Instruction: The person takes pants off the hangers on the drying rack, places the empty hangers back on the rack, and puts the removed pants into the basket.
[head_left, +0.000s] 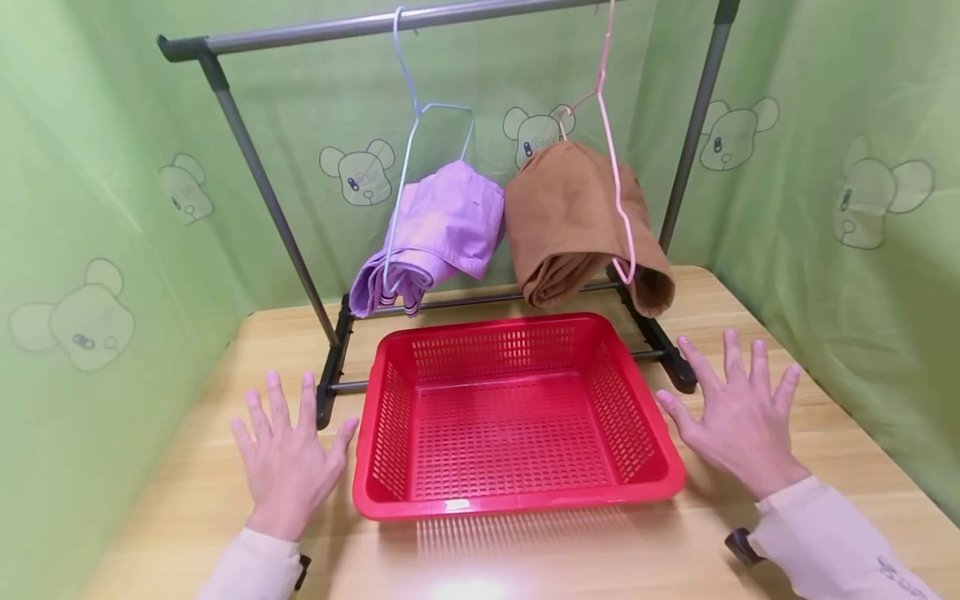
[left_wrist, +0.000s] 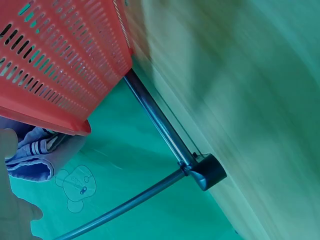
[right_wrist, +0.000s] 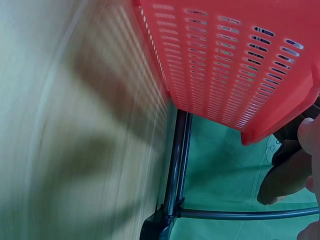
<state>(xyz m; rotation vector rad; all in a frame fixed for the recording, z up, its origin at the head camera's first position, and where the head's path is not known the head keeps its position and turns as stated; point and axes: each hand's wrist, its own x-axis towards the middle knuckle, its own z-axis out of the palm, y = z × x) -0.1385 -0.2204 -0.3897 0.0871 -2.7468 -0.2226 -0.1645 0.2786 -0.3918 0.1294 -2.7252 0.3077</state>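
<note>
Head view, left to right throughout. Writing: fine marks on the bear prints (head_left: 367, 177) of the green curtain (head_left: 300, 100), too small to read; dark lettering on the right sleeve (head_left: 847, 542), likewise illegible. At left, the left hand (head_left: 288, 475), back upward, fingers straight and spread, just beside the red basket (head_left: 517, 502). At centre, on the wood-grain table (head_left: 187, 517) and between both hands: the basket, rectangular and glossy, with broad rim, slotted walls and gridded floor. Above and beyond, on a dark rack (head_left: 315, 33): a lilac garment (head_left: 453, 212), striped near its lower edge, then a brown garment (head_left: 573, 200), both folded over hangers. At right, the right hand (head_left: 738, 425), well apart from the left, similarly splayed, thumb close to the basket rim; contact impossible to tell.
</note>
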